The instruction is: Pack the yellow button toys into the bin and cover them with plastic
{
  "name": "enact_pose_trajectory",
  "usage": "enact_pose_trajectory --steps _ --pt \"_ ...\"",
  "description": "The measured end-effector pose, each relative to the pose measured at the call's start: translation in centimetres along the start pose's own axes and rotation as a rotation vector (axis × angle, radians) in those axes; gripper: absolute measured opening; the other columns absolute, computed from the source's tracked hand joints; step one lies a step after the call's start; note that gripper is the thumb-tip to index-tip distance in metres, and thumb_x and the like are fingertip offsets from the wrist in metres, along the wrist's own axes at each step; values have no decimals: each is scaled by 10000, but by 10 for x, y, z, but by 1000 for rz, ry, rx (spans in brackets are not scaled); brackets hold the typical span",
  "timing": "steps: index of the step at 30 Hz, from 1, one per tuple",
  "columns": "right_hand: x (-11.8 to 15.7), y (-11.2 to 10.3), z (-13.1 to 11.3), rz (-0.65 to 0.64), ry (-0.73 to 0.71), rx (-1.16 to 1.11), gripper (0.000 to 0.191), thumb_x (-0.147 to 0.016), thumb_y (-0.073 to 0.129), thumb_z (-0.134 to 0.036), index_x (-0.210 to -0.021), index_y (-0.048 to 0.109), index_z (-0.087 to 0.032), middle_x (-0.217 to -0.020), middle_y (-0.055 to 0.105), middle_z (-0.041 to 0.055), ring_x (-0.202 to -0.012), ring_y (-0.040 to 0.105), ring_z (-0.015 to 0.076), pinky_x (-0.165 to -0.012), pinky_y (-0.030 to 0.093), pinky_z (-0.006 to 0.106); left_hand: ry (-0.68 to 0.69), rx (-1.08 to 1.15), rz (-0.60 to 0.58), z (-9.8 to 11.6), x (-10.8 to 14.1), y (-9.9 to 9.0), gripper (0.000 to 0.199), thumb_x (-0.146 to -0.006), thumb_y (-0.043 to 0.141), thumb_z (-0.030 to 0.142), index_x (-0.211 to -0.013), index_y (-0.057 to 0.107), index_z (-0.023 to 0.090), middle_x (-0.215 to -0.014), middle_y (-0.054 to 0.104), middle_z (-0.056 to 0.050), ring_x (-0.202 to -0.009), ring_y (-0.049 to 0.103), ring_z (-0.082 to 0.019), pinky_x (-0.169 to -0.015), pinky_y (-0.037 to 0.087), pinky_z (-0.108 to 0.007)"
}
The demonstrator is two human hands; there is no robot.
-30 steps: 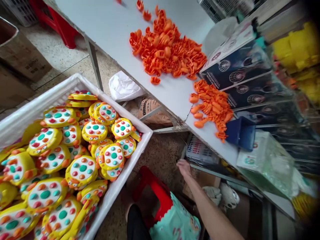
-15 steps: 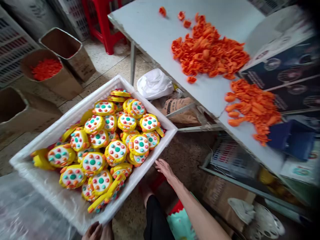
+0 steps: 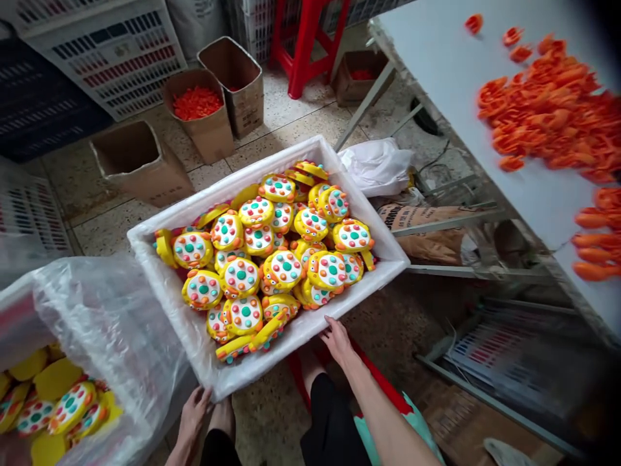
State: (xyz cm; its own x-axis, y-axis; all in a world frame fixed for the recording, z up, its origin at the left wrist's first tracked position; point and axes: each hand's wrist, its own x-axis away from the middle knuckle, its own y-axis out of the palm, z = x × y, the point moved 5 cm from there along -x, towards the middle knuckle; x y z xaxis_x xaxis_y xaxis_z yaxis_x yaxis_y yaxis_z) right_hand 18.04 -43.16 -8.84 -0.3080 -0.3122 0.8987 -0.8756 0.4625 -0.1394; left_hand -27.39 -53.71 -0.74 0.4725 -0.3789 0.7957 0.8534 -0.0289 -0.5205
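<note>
A white crate [image 3: 160,268] lined with plastic sits on the floor in front of me, full of several yellow round toys [image 3: 272,249] with coloured buttons. My right hand [image 3: 337,340] rests on the crate's near rim at its right end, fingers spread. My left hand [image 3: 194,414] touches the crate's near left corner from below, fingers loosely curled against it. A second crate [image 3: 58,408] with the same toys under a clear plastic sheet stands at the lower left.
A white table [image 3: 466,90] at the right carries piles of orange plastic parts [image 3: 548,116]. Cardboard boxes [image 3: 140,158] stand on the floor behind the crate, one holding orange parts [image 3: 196,102]. A red stool [image 3: 305,39], stacked baskets and a white bag [image 3: 378,165] lie beyond.
My view has swung left, from the table to the crate. My right hand has moved from under the table to the crate's near rim, and my left hand has come to the crate's corner.
</note>
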Motion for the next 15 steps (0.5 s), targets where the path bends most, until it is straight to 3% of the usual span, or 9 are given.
enact_pose_trajectory --steps 4,8,15 --pt "1 0 3 5 -43 116 285 -974 637 -343 -1185 629 -151 -1137 671 70 -932 680 187 -789 602 367 130 -148 -136 -12 -8 -1 512 -713 599 697 -662 661 191 -616 660 -27 -633 646 -233 -647 501 -327" --pt "23 6 9 -14 -104 239 267 -980 628 -362 -1133 643 -143 -1058 688 54 -855 685 162 -736 602 332 254 -264 -195 -10 -6 -14 457 -825 497 607 -631 637 217 -617 657 -35 -656 623 -240 -676 455 -322" --pt "80 47 49 -12 -290 569 260 -936 652 -401 -985 684 -148 -868 727 38 -760 710 186 -696 583 333 389 -336 -282 -2 15 -29 464 -864 423 596 -593 531 234 -599 605 -19 -638 587 -231 -635 436 -302"
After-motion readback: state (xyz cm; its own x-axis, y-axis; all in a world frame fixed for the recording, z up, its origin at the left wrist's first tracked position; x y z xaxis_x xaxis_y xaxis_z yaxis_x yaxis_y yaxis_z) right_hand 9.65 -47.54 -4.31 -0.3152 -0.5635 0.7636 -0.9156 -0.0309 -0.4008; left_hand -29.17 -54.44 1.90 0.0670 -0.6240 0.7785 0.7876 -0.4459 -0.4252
